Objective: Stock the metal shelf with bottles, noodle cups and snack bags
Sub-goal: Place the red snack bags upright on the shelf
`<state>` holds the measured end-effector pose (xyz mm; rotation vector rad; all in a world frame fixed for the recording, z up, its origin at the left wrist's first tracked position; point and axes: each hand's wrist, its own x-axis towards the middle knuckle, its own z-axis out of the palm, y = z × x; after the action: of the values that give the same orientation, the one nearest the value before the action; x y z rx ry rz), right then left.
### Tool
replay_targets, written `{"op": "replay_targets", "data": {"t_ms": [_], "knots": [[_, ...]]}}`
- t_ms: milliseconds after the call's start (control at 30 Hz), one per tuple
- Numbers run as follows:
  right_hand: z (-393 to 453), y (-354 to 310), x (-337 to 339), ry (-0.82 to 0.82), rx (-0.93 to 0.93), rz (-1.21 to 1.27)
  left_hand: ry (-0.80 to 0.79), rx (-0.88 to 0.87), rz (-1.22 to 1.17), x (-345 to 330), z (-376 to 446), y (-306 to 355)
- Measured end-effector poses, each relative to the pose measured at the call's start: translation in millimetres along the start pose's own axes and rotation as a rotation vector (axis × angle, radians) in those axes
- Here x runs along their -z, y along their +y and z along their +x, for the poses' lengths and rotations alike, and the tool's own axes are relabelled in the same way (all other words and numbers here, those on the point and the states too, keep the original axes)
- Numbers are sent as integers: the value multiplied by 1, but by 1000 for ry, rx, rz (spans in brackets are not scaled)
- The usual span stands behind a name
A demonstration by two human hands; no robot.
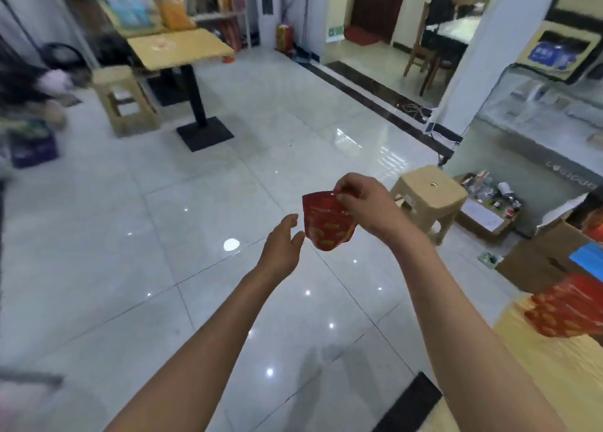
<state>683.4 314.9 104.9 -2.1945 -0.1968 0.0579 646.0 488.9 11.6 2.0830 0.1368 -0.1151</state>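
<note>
A small red snack bag with yellow print hangs in mid-air over the tiled floor. My right hand pinches its top edge between thumb and fingers. Just left of the bag, my left hand is held out with straight, relaxed fingers and holds nothing; whether its fingertips touch the bag I cannot tell. More red snack bags lie on a yellow table at the right edge. A shelf with coloured bags stands far back on the left.
A beige plastic stool stands right of my hands, with open cardboard boxes beyond it. Another stool and a wooden pedestal table stand at the back left. A glass counter is at the right. A person sits in the far room.
</note>
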Motion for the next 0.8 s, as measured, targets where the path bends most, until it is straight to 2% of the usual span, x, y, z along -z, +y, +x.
{"op": "replay_targets", "data": {"t_ms": [167,267,433,533,667,800], "knots": [[39,-130,-122,-153,232,-13,284,-1,-218,145,-14,-62],[50,-207,-206,-207,361,22,524,0,-297,238,-39,-102],[50,-326,-335,-159,612,156,861,-7,-314,377,-89,-155],[37,-392,-400,-146,624,298,1083,30,-277,449,-122,-176],[22,-460,-479,-346,558,488,1361,71,-267,524,-170,-203],[5,-522,-553,-625,666,562,1650,87,-146,590,-222,-211]]}}
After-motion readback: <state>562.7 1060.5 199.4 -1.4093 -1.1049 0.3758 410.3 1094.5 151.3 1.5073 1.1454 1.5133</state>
